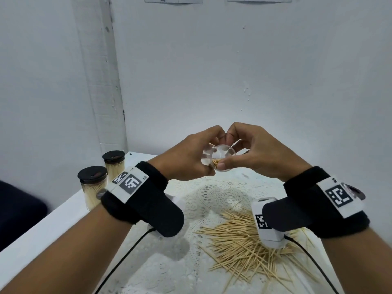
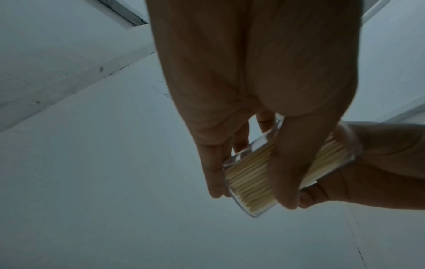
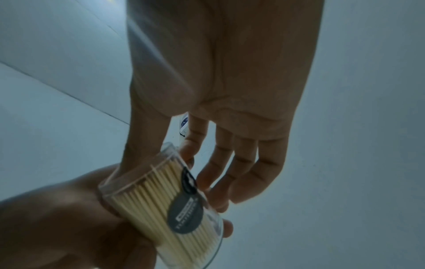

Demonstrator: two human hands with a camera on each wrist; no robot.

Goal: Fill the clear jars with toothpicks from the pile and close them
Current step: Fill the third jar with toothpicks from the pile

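Observation:
A clear jar [image 1: 220,154] is held up above the table, tilted with its open mouth toward me. A bundle of toothpicks [image 1: 216,163] lies along its lower side. My left hand [image 1: 212,153] grips the jar's body, thumb across it and fingers behind, as the left wrist view shows [image 2: 253,196]. My right hand [image 1: 227,149] pinches the jar's open end between thumb and forefinger, the thumb beside the toothpick ends; its other fingers [image 3: 241,172] hang loose. The jar [image 3: 161,205] carries a dark oval label. The loose toothpick pile [image 1: 244,247] lies below my right wrist.
Two filled jars with black lids [image 1: 92,187] [image 1: 113,164] stand at the left of the white table [image 1: 53,230]. A lace mat [image 1: 212,194] covers the middle. A wall rises close behind, and a dark object [image 1: 19,209] sits off the table's left edge.

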